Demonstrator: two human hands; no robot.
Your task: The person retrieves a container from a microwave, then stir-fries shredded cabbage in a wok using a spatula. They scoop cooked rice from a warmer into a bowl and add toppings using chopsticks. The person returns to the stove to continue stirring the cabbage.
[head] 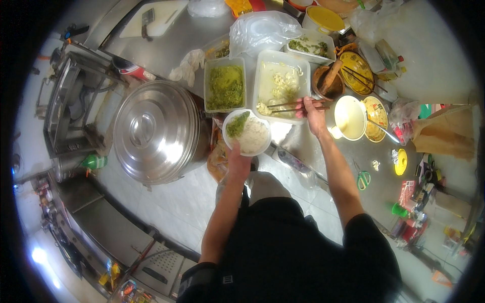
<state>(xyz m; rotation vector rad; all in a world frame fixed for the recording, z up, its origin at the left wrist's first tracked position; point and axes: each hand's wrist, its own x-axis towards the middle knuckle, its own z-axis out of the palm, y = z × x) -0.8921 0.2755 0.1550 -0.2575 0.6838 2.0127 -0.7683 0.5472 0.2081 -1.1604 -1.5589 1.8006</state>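
My left hand (239, 163) holds a white bowl (247, 132) of rice (254, 135) with a green, leafy food (237, 125) on its left side. In my right hand (311, 113) is a pair of dark chopsticks (291, 106). Their tips are in a clear plastic tub (283, 67), at pale chopped pieces (264, 108) by its lower left corner; whether they pinch any cannot be told. Left of that tub, and just above the bowl, stands a second plastic tub (226, 84) filled with a green, wet food. A wooden mortar with a pestle (330, 80) stands right of the pale pieces' tub.
A large lidded metal pot (155, 132) stands at the left. Along the counter on the right are a pale yellow pot (350, 117), a yellow bowl with chopsticks (355, 72) and green-handled scissors (363, 180). A cleaver (147, 22) lies on a white cutting board (166, 13) at the upper left.
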